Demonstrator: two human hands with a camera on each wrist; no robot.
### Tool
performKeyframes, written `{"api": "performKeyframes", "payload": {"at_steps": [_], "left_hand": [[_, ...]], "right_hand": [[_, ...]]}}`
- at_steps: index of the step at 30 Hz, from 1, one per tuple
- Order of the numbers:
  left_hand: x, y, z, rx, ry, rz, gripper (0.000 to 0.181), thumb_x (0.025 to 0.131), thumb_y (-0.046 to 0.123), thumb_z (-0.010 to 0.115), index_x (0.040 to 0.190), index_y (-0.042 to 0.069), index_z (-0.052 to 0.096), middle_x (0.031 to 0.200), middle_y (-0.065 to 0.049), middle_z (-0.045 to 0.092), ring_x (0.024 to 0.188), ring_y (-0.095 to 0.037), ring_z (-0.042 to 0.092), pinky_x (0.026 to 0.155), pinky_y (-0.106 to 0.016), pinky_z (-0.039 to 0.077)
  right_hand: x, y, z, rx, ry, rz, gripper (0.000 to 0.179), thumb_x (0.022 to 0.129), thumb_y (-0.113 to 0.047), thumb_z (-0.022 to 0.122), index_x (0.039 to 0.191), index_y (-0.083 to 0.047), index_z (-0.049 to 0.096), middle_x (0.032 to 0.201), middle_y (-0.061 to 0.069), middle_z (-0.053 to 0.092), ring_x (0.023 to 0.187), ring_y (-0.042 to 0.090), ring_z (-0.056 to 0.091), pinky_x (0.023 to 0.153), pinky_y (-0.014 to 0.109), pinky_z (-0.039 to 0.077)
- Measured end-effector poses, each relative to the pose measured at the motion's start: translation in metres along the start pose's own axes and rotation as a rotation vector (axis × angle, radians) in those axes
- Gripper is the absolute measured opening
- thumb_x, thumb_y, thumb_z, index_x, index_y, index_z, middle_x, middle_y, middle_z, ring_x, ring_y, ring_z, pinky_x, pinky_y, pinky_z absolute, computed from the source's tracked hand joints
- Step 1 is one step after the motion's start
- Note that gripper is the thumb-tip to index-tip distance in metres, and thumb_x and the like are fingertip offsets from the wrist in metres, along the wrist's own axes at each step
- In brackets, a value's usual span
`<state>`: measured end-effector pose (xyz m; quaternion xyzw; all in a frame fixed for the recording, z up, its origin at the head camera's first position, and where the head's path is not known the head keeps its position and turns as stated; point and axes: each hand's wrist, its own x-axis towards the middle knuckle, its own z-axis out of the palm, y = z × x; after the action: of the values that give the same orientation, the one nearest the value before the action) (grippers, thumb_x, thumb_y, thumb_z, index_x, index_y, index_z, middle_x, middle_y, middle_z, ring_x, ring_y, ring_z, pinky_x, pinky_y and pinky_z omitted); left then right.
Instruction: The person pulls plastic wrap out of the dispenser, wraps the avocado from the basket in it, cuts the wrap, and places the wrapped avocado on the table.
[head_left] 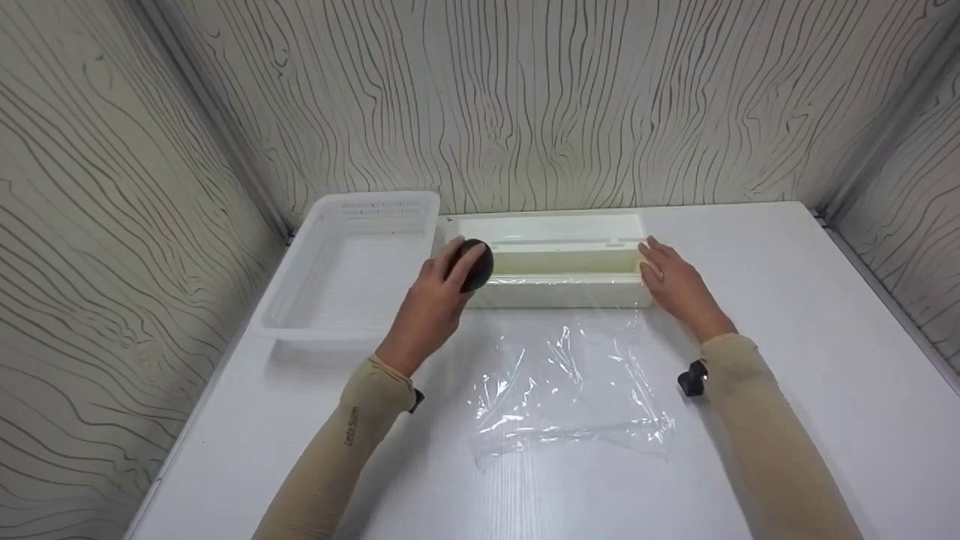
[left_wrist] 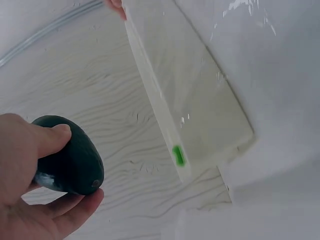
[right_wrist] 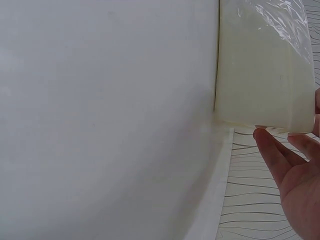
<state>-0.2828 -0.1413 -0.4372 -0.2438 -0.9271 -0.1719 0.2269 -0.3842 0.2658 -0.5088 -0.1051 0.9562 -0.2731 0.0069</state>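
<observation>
In the head view, my left hand (head_left: 429, 306) holds a dark avocado (head_left: 477, 265) at the left end of a long white cling film dispenser (head_left: 559, 294). The left wrist view shows the avocado (left_wrist: 75, 157) between thumb and fingers, apart from the dispenser (left_wrist: 195, 95). The dispenser's lid (head_left: 551, 226) is raised at the back. Clear cling film (head_left: 566, 390) runs over its front edge and lies wrinkled on the table. At the dispenser's right end, my right hand (head_left: 681, 289) touches the wall with its fingertips, as the right wrist view also shows.
A white plastic basket (head_left: 296, 281) with slotted walls stands on the left of the white table (head_left: 810, 360), close to my left hand. Wood-patterned panels (head_left: 555, 105) rise behind the table and at both sides.
</observation>
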Motion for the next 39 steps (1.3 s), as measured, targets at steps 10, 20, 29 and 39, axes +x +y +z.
{"api": "performKeyframes", "payload": {"at_steps": [10, 20, 29, 39], "left_hand": [[-0.006, 0.038, 0.029, 0.013, -0.111, 0.164, 0.073, 0.095, 0.010, 0.074, 0.157, 0.027, 0.039, 0.161, -0.011, 0.039, 0.123, -0.036, 0.060, 0.090, -0.040, 0.064], [-0.016, 0.056, 0.066, -0.010, -0.223, 0.287, 0.069, 0.097, 0.015, 0.074, 0.156, 0.028, 0.043, 0.158, -0.007, 0.044, 0.119, -0.030, 0.064, 0.093, -0.036, 0.062], [-0.025, 0.061, 0.080, -0.064, -0.334, 0.329, 0.064, 0.099, 0.014, 0.070, 0.155, 0.030, 0.044, 0.158, -0.004, 0.046, 0.114, -0.027, 0.065, 0.092, -0.034, 0.061], [-0.031, 0.059, 0.085, -0.054, -0.421, 0.357, 0.070, 0.096, 0.001, 0.069, 0.155, 0.031, 0.045, 0.159, -0.002, 0.046, 0.114, -0.025, 0.064, 0.094, -0.033, 0.060]], "right_hand": [[-0.001, 0.001, -0.001, 0.009, 0.002, 0.005, 0.060, 0.112, -0.036, 0.032, 0.163, -0.006, 0.026, 0.172, 0.019, 0.014, 0.157, 0.046, 0.015, 0.128, 0.061, 0.015], [-0.001, 0.000, -0.001, 0.024, 0.004, 0.004, 0.059, 0.112, -0.035, 0.034, 0.163, -0.005, 0.027, 0.172, 0.019, 0.015, 0.157, 0.045, 0.015, 0.128, 0.061, 0.014], [-0.002, -0.001, -0.002, 0.025, 0.007, -0.008, 0.059, 0.112, -0.033, 0.035, 0.162, -0.003, 0.028, 0.172, 0.021, 0.016, 0.157, 0.046, 0.016, 0.128, 0.061, 0.015], [0.000, 0.000, 0.000, 0.019, 0.015, -0.008, 0.059, 0.112, -0.035, 0.034, 0.162, -0.004, 0.029, 0.171, 0.021, 0.018, 0.156, 0.047, 0.018, 0.127, 0.061, 0.017]]}}
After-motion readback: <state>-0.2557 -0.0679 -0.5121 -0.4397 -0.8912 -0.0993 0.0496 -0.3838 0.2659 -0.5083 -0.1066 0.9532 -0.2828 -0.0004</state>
